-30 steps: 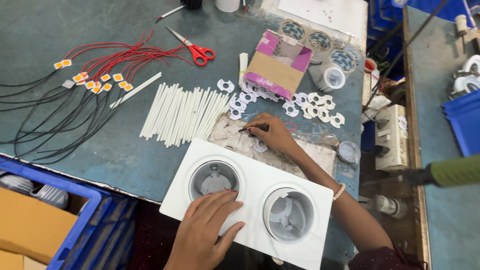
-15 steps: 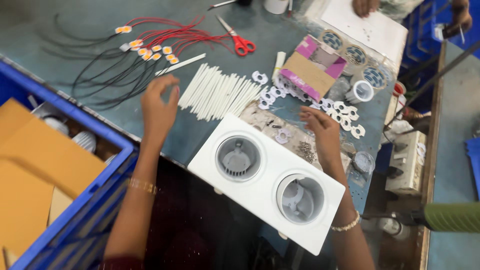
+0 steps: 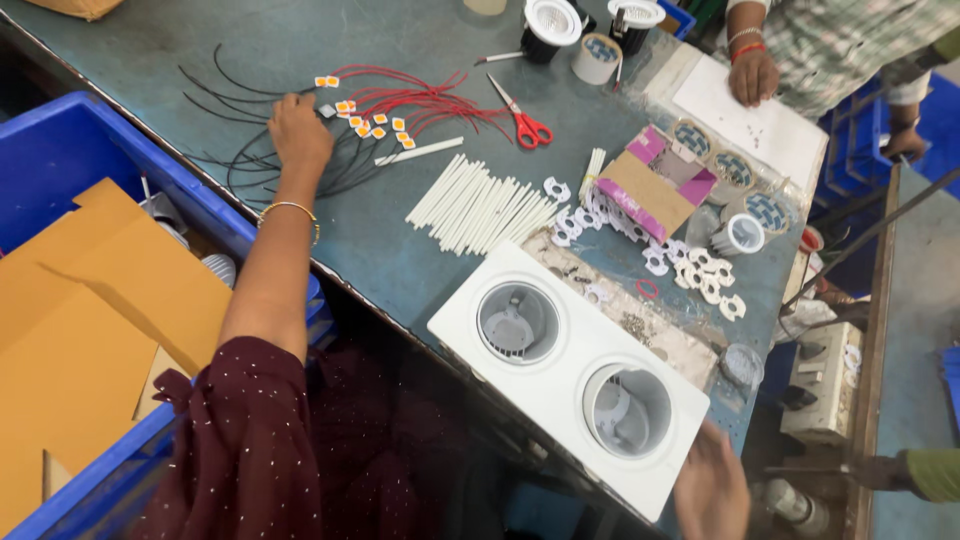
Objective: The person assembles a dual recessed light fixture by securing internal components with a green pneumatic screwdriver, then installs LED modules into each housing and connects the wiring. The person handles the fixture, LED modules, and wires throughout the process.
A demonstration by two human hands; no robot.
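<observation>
L hand (image 3: 298, 130) reaches far out over the grey-green table (image 3: 300, 40), fingers curled down onto the bunch of black & red wires (image 3: 400, 105) w/ small orange-and-white tags; can't tell if it actually grips one or just touches. Gold bangle (image 3: 290, 210) on that wrist. R hand (image 3: 712, 488) sits low at the near corner of the white twin-hole light housing (image 3: 565, 375), blurred, fingers look loosely spread, holding nothing visible. Housing lies at table's near edge, both round cups facing up.

Betw. wires & housing: a row of white tubes (image 3: 480, 205). Red-handled scissors (image 3: 520, 120) just right of the wires. Small white flat rings (image 3: 690, 275) scattered near an open cardboard box (image 3: 655, 185). Blue crate (image 3: 70, 160) w/ cardboard sheets at left. Another person's hand (image 3: 752, 75) rests on a white sheet (image 3: 750, 130) at far side.
</observation>
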